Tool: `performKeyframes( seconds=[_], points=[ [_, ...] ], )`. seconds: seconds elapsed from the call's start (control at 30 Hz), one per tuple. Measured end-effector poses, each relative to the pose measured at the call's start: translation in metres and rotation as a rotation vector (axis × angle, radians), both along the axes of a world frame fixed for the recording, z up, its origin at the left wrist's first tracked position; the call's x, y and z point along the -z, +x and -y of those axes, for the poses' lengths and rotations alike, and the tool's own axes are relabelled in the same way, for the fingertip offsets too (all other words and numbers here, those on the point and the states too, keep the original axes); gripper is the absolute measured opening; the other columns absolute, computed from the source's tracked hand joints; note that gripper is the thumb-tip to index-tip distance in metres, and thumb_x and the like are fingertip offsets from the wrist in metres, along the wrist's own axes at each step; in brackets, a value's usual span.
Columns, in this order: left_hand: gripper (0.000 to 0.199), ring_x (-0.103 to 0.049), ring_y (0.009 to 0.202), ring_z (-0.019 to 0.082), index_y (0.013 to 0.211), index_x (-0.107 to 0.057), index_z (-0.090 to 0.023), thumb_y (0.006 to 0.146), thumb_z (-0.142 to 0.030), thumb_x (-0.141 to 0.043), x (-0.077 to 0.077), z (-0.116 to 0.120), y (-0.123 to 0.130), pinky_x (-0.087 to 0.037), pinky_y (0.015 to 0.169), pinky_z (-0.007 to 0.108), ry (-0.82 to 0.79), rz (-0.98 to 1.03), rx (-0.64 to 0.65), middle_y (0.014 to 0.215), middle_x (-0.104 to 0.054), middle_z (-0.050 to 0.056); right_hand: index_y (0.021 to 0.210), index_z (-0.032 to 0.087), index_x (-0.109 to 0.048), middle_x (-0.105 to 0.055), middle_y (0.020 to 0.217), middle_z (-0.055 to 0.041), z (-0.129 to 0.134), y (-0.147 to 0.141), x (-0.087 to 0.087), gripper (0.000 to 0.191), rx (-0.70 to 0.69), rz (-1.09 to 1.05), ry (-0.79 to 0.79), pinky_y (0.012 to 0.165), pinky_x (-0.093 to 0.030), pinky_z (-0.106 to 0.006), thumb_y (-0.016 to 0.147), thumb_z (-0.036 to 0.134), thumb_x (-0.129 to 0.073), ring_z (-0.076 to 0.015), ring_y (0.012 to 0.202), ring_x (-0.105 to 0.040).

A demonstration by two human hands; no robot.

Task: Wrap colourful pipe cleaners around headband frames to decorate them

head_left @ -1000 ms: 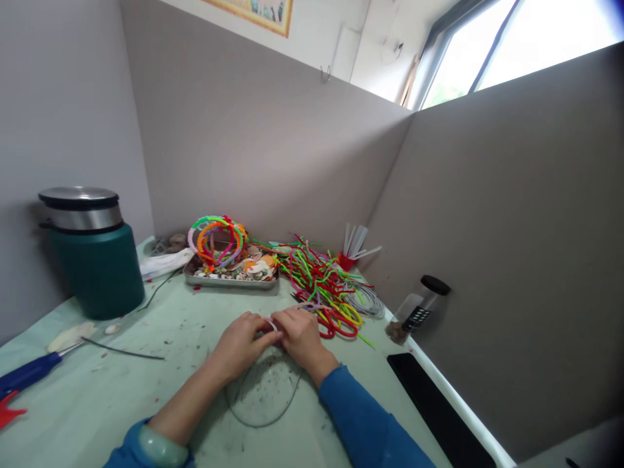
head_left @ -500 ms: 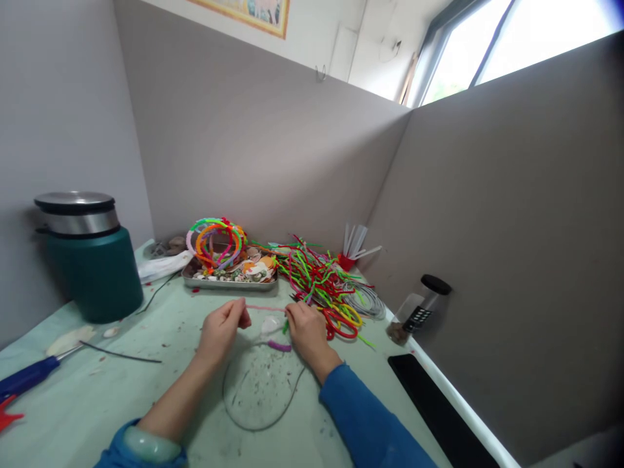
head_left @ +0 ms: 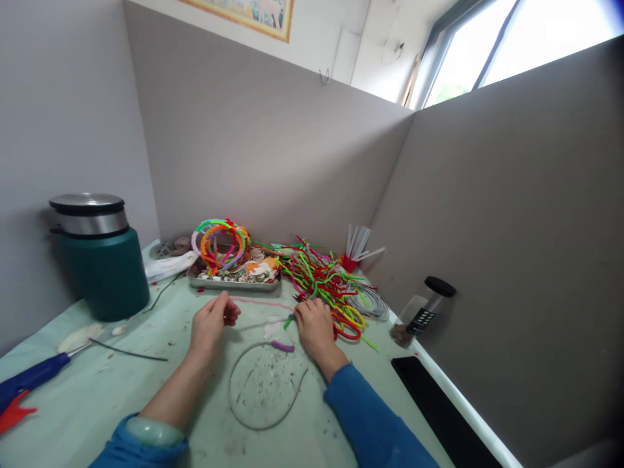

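Observation:
A thin pink pipe cleaner (head_left: 260, 302) is stretched between both hands above the table. My left hand (head_left: 209, 325) pinches its left end, fingers closed. At the other end, my right hand (head_left: 314, 328) has its fingers closed on the pink pipe cleaner, with a bit of green pipe cleaner (head_left: 288, 322) beside the fingertips. Below the hands lies a grey wire loop (head_left: 253, 428), open at the right, with a purple wrapped section (head_left: 283, 347) at its top. A small whitish translucent piece (head_left: 272, 328) sits between the hands.
A metal tray (head_left: 234, 285) holds shells and colourful rings (head_left: 221, 244). Right of it are piled pipe cleaners (head_left: 316, 270), red-handled scissors (head_left: 348, 330) and a red cup of white sticks (head_left: 350, 262). A green flask (head_left: 104, 276) and blue glue gun (head_left: 34, 377) stand left; a jar (head_left: 422, 312) right.
My left hand has moved slightly left and my right hand slightly right, so a longer stretch of the pink pipe cleaner shows between them. The view has shifted a little.

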State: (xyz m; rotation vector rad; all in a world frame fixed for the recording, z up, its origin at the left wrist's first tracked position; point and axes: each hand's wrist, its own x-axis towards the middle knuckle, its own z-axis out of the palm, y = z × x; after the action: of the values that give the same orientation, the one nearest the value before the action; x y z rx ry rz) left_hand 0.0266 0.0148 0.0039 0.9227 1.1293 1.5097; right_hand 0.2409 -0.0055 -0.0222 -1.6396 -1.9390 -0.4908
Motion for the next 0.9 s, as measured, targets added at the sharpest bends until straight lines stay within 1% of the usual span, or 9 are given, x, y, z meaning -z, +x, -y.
performKeyframes(
  seconds=[0.1, 0.2, 0.3, 0.37, 0.5, 0.63, 0.77, 0.83, 0.9],
  points=[
    [0.032, -0.048, 0.049, 0.008, 0.065, -0.055, -0.014, 0.069, -0.046, -0.059, -0.003, 0.000, -0.001, -0.040, 0.047, 0.021, -0.009, 0.109, 0.021, 0.061, -0.058, 0.000, 0.077, 0.020, -0.057, -0.058, 0.076, -0.0049, 0.003, -0.001, -0.006, 0.011, -0.023, -0.005, 0.035, 0.068, -0.024, -0.034, 0.084, 0.022, -0.050, -0.0201, 0.079, -0.040],
    [0.036, -0.049, 0.051, 0.007, 0.080, -0.058, -0.014, 0.064, -0.045, -0.065, -0.004, 0.001, 0.003, -0.042, 0.048, 0.021, -0.046, 0.171, 0.132, 0.073, -0.060, 0.001, 0.075, 0.020, -0.058, -0.057, 0.073, -0.0044, 0.006, -0.004, -0.011, 0.010, -0.069, -0.006, 0.038, 0.068, -0.024, -0.034, 0.083, 0.022, -0.051, -0.0199, 0.078, -0.040],
    [0.044, -0.048, 0.046, 0.006, 0.092, -0.059, -0.013, 0.059, -0.040, -0.070, 0.001, 0.005, 0.015, -0.041, 0.045, 0.021, -0.088, 0.053, 0.287, 0.079, -0.061, 0.002, 0.076, 0.020, -0.058, -0.058, 0.074, -0.0035, 0.008, -0.007, -0.013, 0.009, -0.115, 0.007, 0.020, 0.070, -0.024, -0.035, 0.082, 0.021, -0.052, -0.0196, 0.080, -0.040],
    [0.050, -0.046, 0.042, 0.006, 0.099, -0.058, -0.013, 0.059, -0.039, -0.071, 0.005, 0.008, 0.023, -0.038, 0.041, 0.021, -0.058, -0.061, 0.379, 0.074, -0.060, 0.001, 0.077, 0.020, -0.059, -0.058, 0.075, -0.0031, 0.009, -0.009, -0.014, 0.008, -0.164, 0.025, 0.007, 0.074, -0.024, -0.035, 0.082, 0.019, -0.053, -0.0195, 0.082, -0.040],
    [0.042, -0.044, 0.039, 0.006, 0.095, -0.061, -0.012, 0.065, -0.042, -0.064, 0.009, 0.012, 0.033, -0.033, 0.038, 0.020, 0.033, -0.175, 0.468, 0.066, -0.058, -0.001, 0.080, 0.021, -0.059, -0.059, 0.074, -0.0022, 0.009, -0.015, -0.012, 0.007, -0.279, 0.073, -0.018, 0.082, -0.023, -0.036, 0.082, 0.018, -0.053, -0.0188, 0.084, -0.041],
    [0.038, -0.043, 0.039, 0.006, 0.085, -0.062, -0.012, 0.067, -0.045, -0.060, 0.007, 0.010, 0.029, -0.036, 0.039, 0.020, 0.030, -0.167, 0.359, 0.066, -0.058, 0.000, 0.079, 0.021, -0.060, -0.058, 0.071, -0.0028, 0.006, -0.013, -0.008, 0.014, -0.302, 0.078, -0.045, 0.084, -0.024, -0.037, 0.086, 0.022, -0.047, -0.0184, 0.082, -0.042],
    [0.039, -0.045, 0.043, 0.006, 0.086, -0.060, -0.014, 0.065, -0.047, -0.061, 0.005, 0.004, 0.017, -0.039, 0.041, 0.020, -0.008, -0.067, 0.184, 0.073, -0.058, 0.000, 0.084, 0.022, -0.062, -0.059, 0.081, -0.0040, 0.001, 0.001, -0.005, 0.010, -0.187, -0.014, -0.042, 0.079, -0.026, -0.035, 0.083, 0.022, -0.052, -0.0194, 0.086, -0.043],
    [0.041, -0.045, 0.044, 0.006, 0.087, -0.059, -0.014, 0.064, -0.047, -0.062, 0.005, 0.003, 0.013, -0.040, 0.042, 0.020, -0.021, -0.020, 0.166, 0.073, -0.057, -0.001, 0.091, 0.021, -0.062, -0.059, 0.091, -0.0058, 0.002, 0.004, -0.006, 0.013, -0.139, -0.086, 0.001, 0.078, -0.028, -0.035, 0.083, 0.022, -0.052, -0.0199, 0.089, -0.043],
    [0.042, -0.045, 0.044, 0.006, 0.088, -0.059, -0.014, 0.063, -0.047, -0.062, 0.005, 0.003, 0.012, -0.040, 0.042, 0.021, -0.027, 0.004, 0.175, 0.072, -0.057, -0.001, 0.095, 0.020, -0.061, -0.058, 0.095, -0.0065, 0.005, 0.002, -0.009, 0.016, -0.163, -0.137, 0.038, 0.078, -0.029, -0.034, 0.085, 0.023, -0.049, -0.0196, 0.090, -0.044]
  ],
)
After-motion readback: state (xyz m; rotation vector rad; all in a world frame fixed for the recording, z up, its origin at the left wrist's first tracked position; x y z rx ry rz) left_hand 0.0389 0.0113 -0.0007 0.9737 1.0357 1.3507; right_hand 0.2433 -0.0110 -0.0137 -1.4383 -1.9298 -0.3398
